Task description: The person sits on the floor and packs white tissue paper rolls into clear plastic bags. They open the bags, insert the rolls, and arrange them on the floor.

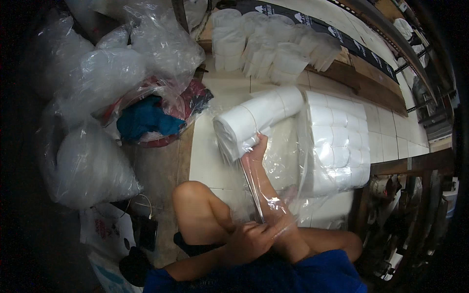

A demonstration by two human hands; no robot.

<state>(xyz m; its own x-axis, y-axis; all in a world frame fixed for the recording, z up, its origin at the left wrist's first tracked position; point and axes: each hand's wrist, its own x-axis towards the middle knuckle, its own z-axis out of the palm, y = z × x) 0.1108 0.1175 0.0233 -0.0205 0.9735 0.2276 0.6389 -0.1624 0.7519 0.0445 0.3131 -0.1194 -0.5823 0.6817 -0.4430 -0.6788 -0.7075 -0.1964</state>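
My right arm reaches forward inside a large clear plastic bag [286, 146]. At its end, my right hand [259, 146] is closed on the lower edge of a white rolled bundle [261, 112], which has a thin band around it. The bundle lies tilted, its rolled end facing left. Close to my lap, my left hand [250, 240] is closed on the gathered edge of the clear bag, by my right forearm. To the right of the bundle stands a block of stacked white rolls [339, 141], also under clear plastic.
Banded translucent bundles [288, 58] stand at the back, beside a wooden plank [361, 80] and a black printed strip [312, 22]. Big clear plastic bags [112, 73] fill the left, near a blue cloth [146, 119]. A phone [148, 233] with a cable lies lower left. Dark shelving [405, 195] borders the right.
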